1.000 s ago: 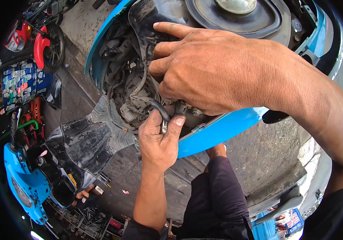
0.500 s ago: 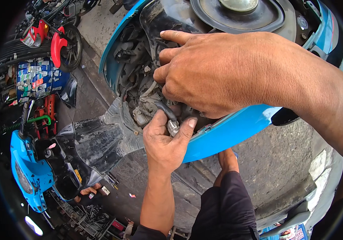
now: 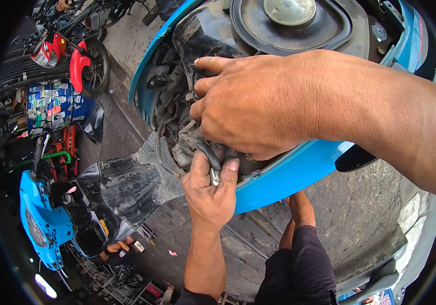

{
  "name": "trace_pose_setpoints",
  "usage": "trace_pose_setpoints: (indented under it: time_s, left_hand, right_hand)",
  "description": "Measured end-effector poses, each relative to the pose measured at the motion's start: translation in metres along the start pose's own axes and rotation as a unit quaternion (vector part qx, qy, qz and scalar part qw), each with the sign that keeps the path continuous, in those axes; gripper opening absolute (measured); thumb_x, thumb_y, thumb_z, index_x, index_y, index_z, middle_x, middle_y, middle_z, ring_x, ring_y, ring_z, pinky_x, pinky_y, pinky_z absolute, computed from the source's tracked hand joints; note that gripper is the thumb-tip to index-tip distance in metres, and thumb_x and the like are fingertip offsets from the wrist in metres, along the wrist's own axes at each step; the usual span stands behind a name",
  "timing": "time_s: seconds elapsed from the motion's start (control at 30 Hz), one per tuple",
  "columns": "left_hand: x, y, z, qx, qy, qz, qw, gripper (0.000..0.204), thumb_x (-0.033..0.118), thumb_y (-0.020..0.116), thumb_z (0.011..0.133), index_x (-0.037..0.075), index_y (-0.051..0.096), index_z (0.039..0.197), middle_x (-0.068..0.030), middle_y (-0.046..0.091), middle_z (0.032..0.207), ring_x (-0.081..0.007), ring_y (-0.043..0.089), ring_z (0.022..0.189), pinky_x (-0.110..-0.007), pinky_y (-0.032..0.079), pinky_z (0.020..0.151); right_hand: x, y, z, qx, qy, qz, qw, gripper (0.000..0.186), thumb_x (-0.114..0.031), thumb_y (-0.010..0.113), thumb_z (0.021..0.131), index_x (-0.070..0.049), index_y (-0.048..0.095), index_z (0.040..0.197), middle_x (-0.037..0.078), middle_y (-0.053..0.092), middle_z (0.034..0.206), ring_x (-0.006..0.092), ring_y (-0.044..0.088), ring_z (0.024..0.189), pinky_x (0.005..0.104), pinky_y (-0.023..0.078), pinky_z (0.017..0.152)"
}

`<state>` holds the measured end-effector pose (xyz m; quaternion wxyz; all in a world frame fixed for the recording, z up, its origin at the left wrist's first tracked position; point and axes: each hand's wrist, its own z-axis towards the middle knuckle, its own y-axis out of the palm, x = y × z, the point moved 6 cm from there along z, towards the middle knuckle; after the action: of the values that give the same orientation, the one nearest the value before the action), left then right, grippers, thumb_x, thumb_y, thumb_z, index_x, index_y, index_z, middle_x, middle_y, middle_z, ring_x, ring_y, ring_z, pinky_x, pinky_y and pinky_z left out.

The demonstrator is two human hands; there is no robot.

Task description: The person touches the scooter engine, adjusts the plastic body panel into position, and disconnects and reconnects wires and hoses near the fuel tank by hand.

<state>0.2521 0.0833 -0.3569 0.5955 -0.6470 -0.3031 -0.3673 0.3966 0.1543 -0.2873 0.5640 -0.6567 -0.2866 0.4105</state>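
Observation:
A blue scooter [image 3: 281, 185] fills the middle, its engine bay uncovered below the fuel tank lid [image 3: 290, 11]. Near the bay's lower edge, my left hand [image 3: 209, 195] pinches a black spark plug cap [image 3: 209, 155] between thumb and fingers. A silver metal end, which looks like a spark plug [image 3: 215, 176], sticks out of it. My right hand [image 3: 258, 104] reaches across from the right over the engine [image 3: 182, 157], palm down. Its index finger stretches toward the black plastic housing [image 3: 205, 38], with the other fingers half bent. The right thumb and whatever lies under that palm are hidden.
The scooter's worn floorboard [image 3: 129, 190] and blue front cover [image 3: 45, 218] extend to the left. Beyond stand a blue drum [image 3: 55, 104] covered in stickers and a motorcycle with a red fender [image 3: 78, 68]. Loose parts [image 3: 111, 277] lie lower left. My leg [image 3: 304, 249] stands close below.
The view has shifted slightly. My left hand has tilted the metal end to point more downward. My right hand keeps its pose over the engine.

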Motion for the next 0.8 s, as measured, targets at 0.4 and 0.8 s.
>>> trace_pose_setpoints:
  time_s: [0.4,0.8]
  left_hand:
    - [-0.015,0.007,0.007,-0.14,-0.167,-0.301,0.929,0.028,0.021,0.071,0.101,-0.002,0.064,0.114,-0.0022,0.066,0.083,-0.0069,0.056,0.072,-0.023,0.044,0.068]
    - [0.007,-0.003,0.002,-0.02,0.022,0.018,0.999,0.027,0.016,0.075,0.096,-0.006,0.062,0.104,-0.0099,0.068,0.072,-0.0156,0.068,0.065,-0.032,0.052,0.06]
  right_hand:
    - [0.013,0.008,0.005,0.002,-0.026,0.07,0.997,0.022,-0.02,0.074,0.088,-0.011,0.081,0.107,0.006,0.073,0.125,0.0221,0.06,0.13,0.0531,0.024,0.131]
    - [0.015,0.026,0.006,-0.005,-0.051,0.094,0.994,0.028,-0.03,0.07,0.088,-0.016,0.081,0.109,0.002,0.071,0.132,0.0223,0.059,0.132,0.0536,0.019,0.13]
